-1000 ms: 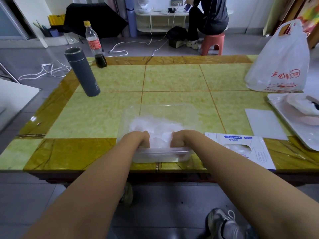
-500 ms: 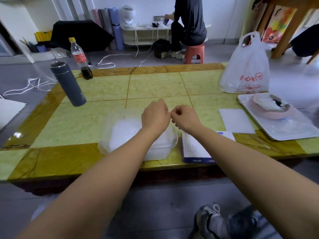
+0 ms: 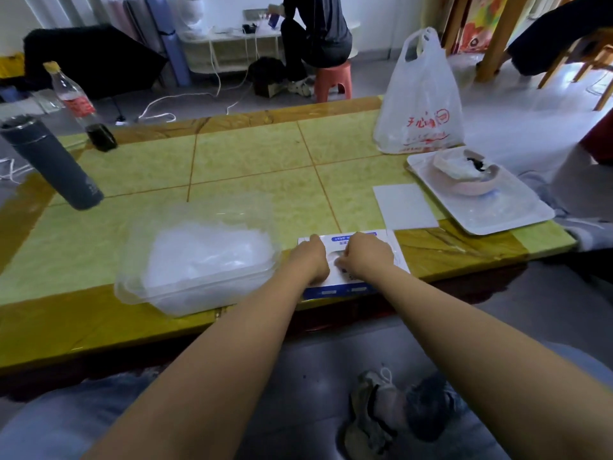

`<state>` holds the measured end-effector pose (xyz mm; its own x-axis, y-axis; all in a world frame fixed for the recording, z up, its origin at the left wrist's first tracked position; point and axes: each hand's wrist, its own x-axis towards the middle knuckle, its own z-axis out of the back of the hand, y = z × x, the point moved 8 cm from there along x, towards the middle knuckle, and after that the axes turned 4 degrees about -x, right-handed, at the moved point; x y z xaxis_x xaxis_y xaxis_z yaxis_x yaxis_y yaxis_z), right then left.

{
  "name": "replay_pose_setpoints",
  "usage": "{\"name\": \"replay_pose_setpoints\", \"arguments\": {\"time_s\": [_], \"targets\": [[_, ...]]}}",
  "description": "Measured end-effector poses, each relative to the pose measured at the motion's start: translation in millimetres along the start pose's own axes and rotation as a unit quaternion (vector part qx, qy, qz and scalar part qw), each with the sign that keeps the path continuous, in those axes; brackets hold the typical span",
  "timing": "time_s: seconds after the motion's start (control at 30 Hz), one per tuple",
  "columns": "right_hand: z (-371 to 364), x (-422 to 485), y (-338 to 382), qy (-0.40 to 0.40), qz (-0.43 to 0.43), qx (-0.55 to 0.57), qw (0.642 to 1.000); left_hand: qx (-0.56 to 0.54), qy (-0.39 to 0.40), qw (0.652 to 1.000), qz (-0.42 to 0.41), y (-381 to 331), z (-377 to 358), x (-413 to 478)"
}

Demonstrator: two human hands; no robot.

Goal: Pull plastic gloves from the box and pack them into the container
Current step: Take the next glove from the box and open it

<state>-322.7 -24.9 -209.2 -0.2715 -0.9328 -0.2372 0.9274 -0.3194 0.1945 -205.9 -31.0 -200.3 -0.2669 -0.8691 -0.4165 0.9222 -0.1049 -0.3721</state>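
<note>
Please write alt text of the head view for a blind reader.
The left hand and right hand meet at the opening of a flat glove box on a tiled table; left of it, a clear container holds white plastic gloves.

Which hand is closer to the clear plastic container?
Left. The left hand sits on the glove box edge beside the container; the right hand is farther right, over the box.

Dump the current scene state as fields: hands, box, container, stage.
left hand: on the glove box, fingers curled
right hand: at the box opening, grasp unclear
glove box: flat at the near edge of the table, right of the container
container: clear plastic, gloves heaped inside
stage: likely going for another glove; none visibly pulled out
</note>
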Motion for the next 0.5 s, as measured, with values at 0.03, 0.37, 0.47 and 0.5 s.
{"name": "replay_pose_setpoints", "arguments": {"time_s": [0.03, 0.37, 0.47, 0.5], "targets": [[-2.2, 2.8, -0.6, -0.002, -0.01, 0.004, 1.0, -0.011, 0.005, 1.0, 0.005, 1.5, -1.1, 1.5], [9.2, 2.4, -5.3, -0.032, -0.016, 0.123, 0.992, -0.015, 0.054, 0.998, 0.022, 2.6, 0.9, 6.8], [23.3, -7.0, -7.0, -0.055, 0.016, 0.21, 0.976, -0.028, 0.05, 0.998, 0.025, 3.4, 1.2, 8.5], [25.2, -8.7, -7.4, -0.059, 0.022, 0.212, 0.975, -0.033, 0.048, 0.998, 0.027, 4.6, 0.9, 9.0]]}}
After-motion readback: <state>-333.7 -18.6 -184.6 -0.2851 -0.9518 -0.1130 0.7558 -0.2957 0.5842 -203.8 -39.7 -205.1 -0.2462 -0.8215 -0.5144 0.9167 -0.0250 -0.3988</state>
